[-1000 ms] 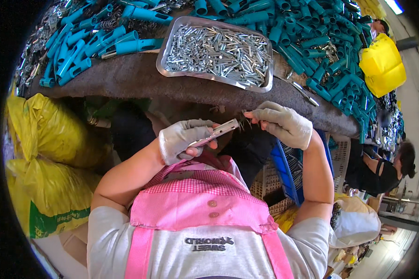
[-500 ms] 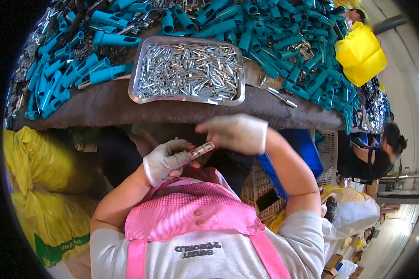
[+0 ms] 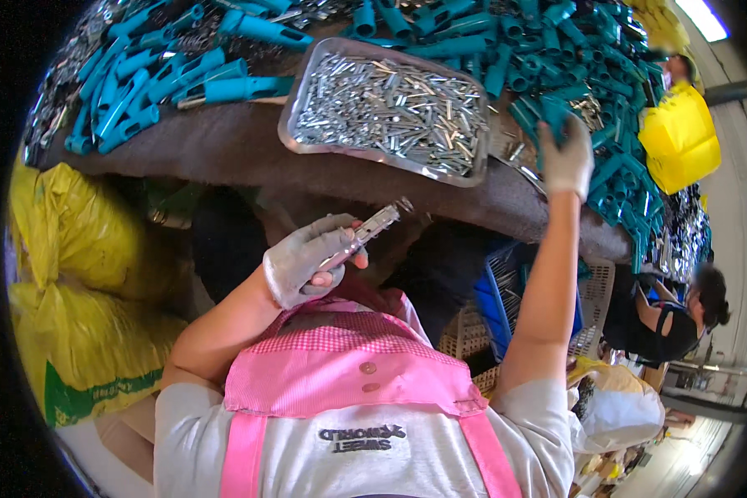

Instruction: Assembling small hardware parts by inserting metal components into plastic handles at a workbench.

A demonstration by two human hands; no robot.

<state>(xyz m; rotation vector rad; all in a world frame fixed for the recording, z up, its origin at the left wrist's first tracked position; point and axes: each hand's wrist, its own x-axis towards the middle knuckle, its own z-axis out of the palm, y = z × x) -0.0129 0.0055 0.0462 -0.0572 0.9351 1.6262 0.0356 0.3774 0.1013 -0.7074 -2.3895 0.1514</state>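
Note:
My left hand [image 3: 311,259], in a grey glove, grips a slim metal blade piece [image 3: 372,228] that points up and to the right, just below the table edge. My right hand [image 3: 566,158], also gloved, is stretched out to the right over the table and closed on a teal plastic handle [image 3: 554,114] in the heap of teal handles [image 3: 593,75]. Between the two hands lies a metal tray [image 3: 300,98] filled with several small silvery metal parts.
More teal handles [image 3: 141,83] lie on the brown table [image 3: 224,153] at the left. Yellow sacks [image 3: 83,241] stand low on the left. A blue crate [image 3: 494,299] sits under the table. Another person [image 3: 681,315] is at the right, a yellow bag [image 3: 679,137] above.
My right hand has left the metal piece and reached out right to the teal handles. My left hand keeps the metal piece, still in front of my chest.

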